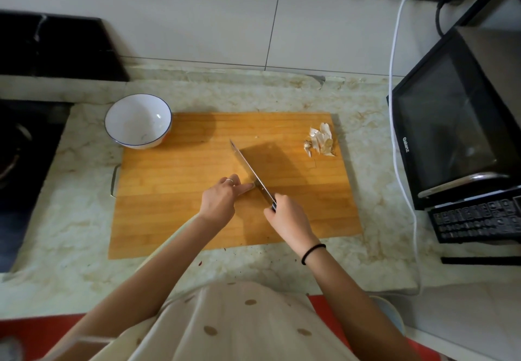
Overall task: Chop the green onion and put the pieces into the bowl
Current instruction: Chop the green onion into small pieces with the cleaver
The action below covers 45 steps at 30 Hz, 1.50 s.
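A white bowl (132, 119) with a blue rim stands empty at the far left corner of the wooden cutting board (169, 208). My right hand (286, 215) grips the handle of a cleaver (249, 170), whose blade stands edge-down on the middle of the board, tip pointing away. My left hand (221, 198) rests on the board just left of the blade, its fingertips stretched out against the blade's side. Whatever lies under those fingertips is hidden. No green onion shows anywhere in view.
A heap of pale papery peels (321, 142) lies at the board's far right corner. A black microwave (448, 135) stands to the right, with a white cable (394, 106) hanging beside it. A dark stove (19, 152) borders the marble counter (84, 219) on the left.
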Motion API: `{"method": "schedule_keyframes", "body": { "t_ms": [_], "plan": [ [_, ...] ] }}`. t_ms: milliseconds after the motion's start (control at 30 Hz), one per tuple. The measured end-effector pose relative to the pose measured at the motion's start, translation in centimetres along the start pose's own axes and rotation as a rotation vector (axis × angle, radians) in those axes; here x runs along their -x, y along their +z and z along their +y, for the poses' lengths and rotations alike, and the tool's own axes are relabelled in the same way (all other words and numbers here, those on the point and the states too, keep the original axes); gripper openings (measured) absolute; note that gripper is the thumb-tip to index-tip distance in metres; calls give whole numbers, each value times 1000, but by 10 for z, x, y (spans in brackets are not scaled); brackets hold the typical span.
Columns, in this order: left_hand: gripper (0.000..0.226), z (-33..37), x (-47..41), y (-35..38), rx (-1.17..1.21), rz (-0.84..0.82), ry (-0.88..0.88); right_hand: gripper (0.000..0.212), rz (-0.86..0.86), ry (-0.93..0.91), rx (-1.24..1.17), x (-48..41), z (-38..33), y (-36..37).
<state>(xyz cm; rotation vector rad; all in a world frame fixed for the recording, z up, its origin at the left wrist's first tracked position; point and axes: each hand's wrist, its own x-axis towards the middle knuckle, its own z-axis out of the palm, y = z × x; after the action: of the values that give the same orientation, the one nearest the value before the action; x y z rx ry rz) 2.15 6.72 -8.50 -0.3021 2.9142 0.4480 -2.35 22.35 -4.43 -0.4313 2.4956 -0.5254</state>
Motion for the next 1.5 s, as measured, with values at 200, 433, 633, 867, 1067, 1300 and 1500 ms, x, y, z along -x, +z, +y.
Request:
{"method": "schedule_keyframes", "body": {
  "t_ms": [200,433,633,867,1067,1300,1500],
  "plan": [
    [73,-2,6,6,3,99,58,25,26,7,-190,-12,3,-14],
    [79,-5,11,7,-13,158,139,31,100,-39,-155,12,11,-6],
    [71,-5,11,8,1,129,102,36,90,-58,-31,29,14,10],
    [68,-6,12,7,-3,148,101,36,94,-52,26,34,8,10],
    [66,-5,12,5,15,136,99,39,90,-43,90,39,-3,11],
    [60,-2,9,6,25,113,32,37,99,5,107,36,-10,13],
    [53,-3,5,6,57,140,-9,12,109,-45,143,38,-19,12]
  ]
}}
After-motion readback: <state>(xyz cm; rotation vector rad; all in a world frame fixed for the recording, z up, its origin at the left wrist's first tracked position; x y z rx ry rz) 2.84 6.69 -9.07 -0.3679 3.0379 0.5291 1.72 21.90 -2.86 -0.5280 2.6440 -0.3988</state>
